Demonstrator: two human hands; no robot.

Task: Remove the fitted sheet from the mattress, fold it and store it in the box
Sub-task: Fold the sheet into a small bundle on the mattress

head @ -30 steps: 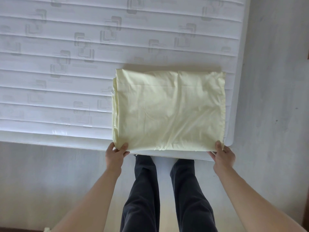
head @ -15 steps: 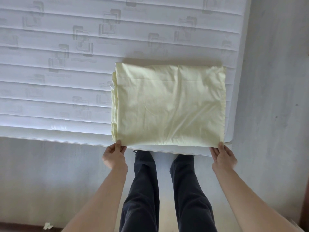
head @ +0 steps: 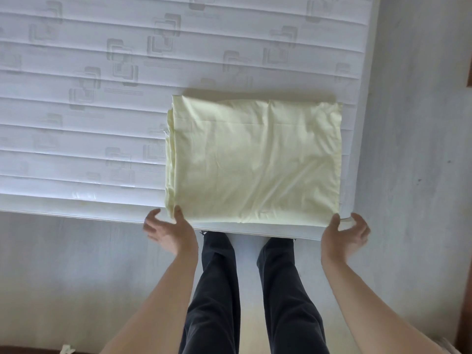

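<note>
The pale yellow fitted sheet [head: 255, 159] lies folded into a thick rectangle on the near right corner of the bare white mattress [head: 84, 111]. My left hand [head: 168, 231] is at the sheet's near left corner with fingers spread, its thumb on the fabric. At the near right corner, my right hand [head: 344, 233] is spread open too, its thumb at the sheet's edge. Neither hand grips the sheet. No box is in view.
The grey floor [head: 413, 149] runs along the mattress's right side and in front of it. My legs in dark trousers [head: 217, 290] stand against the mattress's near edge. A small white scrap [head: 67, 350] lies on the floor at the lower left.
Both hands were pinching the sheet's near corners and have let go; their fingers are now spread. The sheet has stayed in place on the mattress.
</note>
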